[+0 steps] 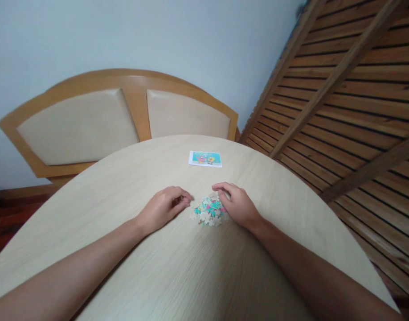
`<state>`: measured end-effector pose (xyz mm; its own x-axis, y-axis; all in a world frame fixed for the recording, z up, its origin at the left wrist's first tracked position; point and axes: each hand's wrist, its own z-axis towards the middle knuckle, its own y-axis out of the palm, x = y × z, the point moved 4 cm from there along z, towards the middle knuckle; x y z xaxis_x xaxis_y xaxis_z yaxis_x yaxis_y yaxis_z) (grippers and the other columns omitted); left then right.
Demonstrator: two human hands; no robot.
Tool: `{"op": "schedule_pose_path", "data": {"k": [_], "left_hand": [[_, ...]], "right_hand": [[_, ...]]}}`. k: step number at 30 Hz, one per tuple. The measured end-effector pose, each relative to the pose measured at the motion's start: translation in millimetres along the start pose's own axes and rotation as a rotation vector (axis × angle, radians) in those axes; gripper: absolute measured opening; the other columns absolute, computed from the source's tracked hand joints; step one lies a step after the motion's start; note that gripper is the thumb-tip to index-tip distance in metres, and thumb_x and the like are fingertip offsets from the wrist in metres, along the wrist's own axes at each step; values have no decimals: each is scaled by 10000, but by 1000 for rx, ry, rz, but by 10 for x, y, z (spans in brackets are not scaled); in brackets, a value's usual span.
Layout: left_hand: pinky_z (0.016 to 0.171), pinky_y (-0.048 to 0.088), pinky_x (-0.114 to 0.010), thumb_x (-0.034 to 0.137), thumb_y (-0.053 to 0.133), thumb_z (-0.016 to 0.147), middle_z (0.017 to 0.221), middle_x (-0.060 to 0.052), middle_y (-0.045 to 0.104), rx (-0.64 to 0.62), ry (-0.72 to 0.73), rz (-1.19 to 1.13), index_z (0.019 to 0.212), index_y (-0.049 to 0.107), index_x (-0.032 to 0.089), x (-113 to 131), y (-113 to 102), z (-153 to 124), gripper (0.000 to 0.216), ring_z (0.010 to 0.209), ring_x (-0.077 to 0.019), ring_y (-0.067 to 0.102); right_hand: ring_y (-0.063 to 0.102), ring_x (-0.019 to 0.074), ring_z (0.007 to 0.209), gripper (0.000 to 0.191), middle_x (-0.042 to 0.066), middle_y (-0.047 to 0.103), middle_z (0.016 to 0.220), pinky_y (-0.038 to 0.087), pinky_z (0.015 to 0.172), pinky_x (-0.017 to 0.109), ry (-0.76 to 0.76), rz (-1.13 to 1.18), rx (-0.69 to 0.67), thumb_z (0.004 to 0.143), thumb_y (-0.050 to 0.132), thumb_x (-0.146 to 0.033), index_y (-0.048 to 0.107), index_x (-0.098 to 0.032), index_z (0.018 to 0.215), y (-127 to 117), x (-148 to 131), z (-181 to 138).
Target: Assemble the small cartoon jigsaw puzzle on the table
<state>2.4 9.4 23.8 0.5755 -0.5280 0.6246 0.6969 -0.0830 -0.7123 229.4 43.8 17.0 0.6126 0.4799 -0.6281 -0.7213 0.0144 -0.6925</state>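
A small heap of jigsaw pieces (210, 211), mostly teal, white and pink, lies on a pale wooden round table (124, 187). My left hand (164, 207) rests on the table just left of the heap, fingers curled in with the fingertips near its edge. My right hand (236, 203) lies against the heap's right side, fingers bent and pinched over the top pieces. Whether either hand holds a piece is hidden by the fingers.
A small picture card (205, 158) with cartoon figures lies flat farther back on the table. Behind the table a wooden headboard (117, 116) with beige padded panels leans on the wall. A slatted wooden frame (351, 102) stands to the right.
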Motion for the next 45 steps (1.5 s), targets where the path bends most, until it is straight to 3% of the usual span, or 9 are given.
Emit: {"op": "schedule_pose_path", "data": {"k": [2, 8, 21, 31, 37, 45], "left_hand": [[758, 509, -315, 317, 567, 952, 908, -56, 711, 46, -8, 55, 984, 708, 207, 7, -4, 0, 182, 825, -185, 632], [712, 504, -306, 315, 573, 929, 885, -50, 736, 79, -45, 68, 923, 714, 198, -27, 14, 1, 183, 767, -178, 645], [803, 557, -362, 336, 594, 924, 947, -61, 777, 66, -65, 77, 960, 781, 231, -42, 22, 16, 217, 860, -219, 703], [801, 554, -342, 299, 546, 952, 984, -72, 737, 123, -74, 95, 1079, 686, 193, -24, 17, 3, 216, 865, -201, 684], [936, 520, -403, 282, 523, 995, 1112, -69, 716, -15, 124, 190, 1136, 666, 232, 120, 97, -5, 207, 1054, -230, 640], [927, 518, -399, 277, 552, 1001, 1118, -66, 731, -82, 137, 198, 1229, 649, 230, 126, 115, -5, 252, 1058, -243, 640]], "right_hand": [[685, 227, 1049, 265, 59, 764, 1078, 516, 978, 401, 8, 17, -7, 909, 518, -174, 737, -209, 1053, -20, 43, 21], [685, 223, 1077, 276, 66, 764, 1121, 518, 985, 411, -74, 54, -191, 936, 523, -212, 767, -221, 1066, -71, 108, 47], [689, 216, 1005, 206, 58, 764, 1045, 521, 948, 385, -44, 6, -64, 901, 583, -184, 735, -214, 1037, -68, 87, 31], [718, 197, 901, 227, 43, 774, 988, 536, 862, 336, 24, 49, 47, 944, 498, -231, 716, -210, 1007, -102, 171, 37], [708, 208, 826, 174, 45, 770, 905, 541, 793, 348, 73, 3, 96, 914, 552, -234, 721, -211, 950, -123, 271, 57], [659, 242, 981, 191, 68, 748, 1000, 492, 939, 422, -16, -130, 79, 906, 566, -186, 751, -206, 947, -97, 223, 67]]}}
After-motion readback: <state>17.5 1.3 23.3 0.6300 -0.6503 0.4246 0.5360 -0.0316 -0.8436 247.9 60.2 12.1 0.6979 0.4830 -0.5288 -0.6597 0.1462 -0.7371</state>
